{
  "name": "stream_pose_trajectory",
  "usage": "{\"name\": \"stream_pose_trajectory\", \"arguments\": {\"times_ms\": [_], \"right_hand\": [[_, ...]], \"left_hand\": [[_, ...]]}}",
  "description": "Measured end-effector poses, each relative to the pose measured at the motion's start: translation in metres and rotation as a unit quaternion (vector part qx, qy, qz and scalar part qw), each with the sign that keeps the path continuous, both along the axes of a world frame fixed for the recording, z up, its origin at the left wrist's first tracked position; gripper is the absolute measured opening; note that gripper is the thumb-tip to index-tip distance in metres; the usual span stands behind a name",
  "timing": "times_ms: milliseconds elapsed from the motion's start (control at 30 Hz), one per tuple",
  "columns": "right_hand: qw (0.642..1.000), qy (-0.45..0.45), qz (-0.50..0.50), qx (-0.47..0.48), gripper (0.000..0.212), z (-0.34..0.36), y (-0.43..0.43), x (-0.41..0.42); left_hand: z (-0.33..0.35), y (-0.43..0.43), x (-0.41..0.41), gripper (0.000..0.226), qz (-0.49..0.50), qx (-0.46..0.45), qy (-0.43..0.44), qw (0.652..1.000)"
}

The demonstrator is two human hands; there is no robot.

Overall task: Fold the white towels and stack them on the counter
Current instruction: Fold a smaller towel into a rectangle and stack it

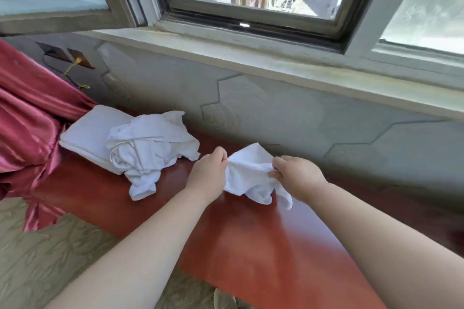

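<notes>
A small white towel [251, 175] hangs crumpled just above the red-brown counter [251, 246]. My left hand [208, 170] pinches its left edge and my right hand [296, 175] pinches its right edge. To the left lies a loose heap of white towels [148, 148], partly spilling over a folded white towel [88, 133] that rests flat on the counter.
A red satin curtain [30, 120] hangs at the far left, touching the folded towel. A grey wall with a window sill [251, 57] runs behind the counter. Patterned carpet [50, 258] lies below the counter's front edge.
</notes>
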State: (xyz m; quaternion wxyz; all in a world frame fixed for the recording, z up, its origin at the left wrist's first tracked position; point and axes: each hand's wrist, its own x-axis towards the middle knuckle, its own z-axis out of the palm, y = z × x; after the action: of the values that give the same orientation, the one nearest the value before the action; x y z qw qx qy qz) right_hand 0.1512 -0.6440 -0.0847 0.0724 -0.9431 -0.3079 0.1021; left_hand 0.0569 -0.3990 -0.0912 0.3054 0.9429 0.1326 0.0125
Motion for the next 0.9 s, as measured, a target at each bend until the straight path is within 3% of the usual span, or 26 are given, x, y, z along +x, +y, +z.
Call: {"name": "stream_pose_trajectory", "arguments": {"times_ms": [233, 433, 600, 767, 900], "right_hand": [[0.996, 0.011, -0.082, 0.022, 0.037, -0.006, -0.116, -0.042], [0.985, 0.047, -0.161, -0.042, 0.04, -0.022, -0.179, -0.07], [0.971, 0.119, -0.205, -0.029, 0.023, -0.035, -0.211, -0.088], [0.961, 0.169, -0.216, -0.016, 0.017, -0.046, -0.223, -0.105], [0.947, 0.186, -0.251, 0.077, 0.027, -0.051, -0.222, -0.107]], "left_hand": [[-0.011, -0.105, 0.017, 0.017, -0.085, 0.013, 0.044, 0.995], [-0.021, -0.173, 0.013, 0.018, -0.124, 0.008, 0.079, 0.989], [-0.047, -0.2, -0.014, 0.009, -0.191, 0.026, 0.131, 0.972], [-0.079, -0.225, -0.044, 0.078, -0.279, 0.136, 0.188, 0.932], [-0.091, -0.253, -0.05, 0.099, -0.252, 0.213, 0.145, 0.933]]}}
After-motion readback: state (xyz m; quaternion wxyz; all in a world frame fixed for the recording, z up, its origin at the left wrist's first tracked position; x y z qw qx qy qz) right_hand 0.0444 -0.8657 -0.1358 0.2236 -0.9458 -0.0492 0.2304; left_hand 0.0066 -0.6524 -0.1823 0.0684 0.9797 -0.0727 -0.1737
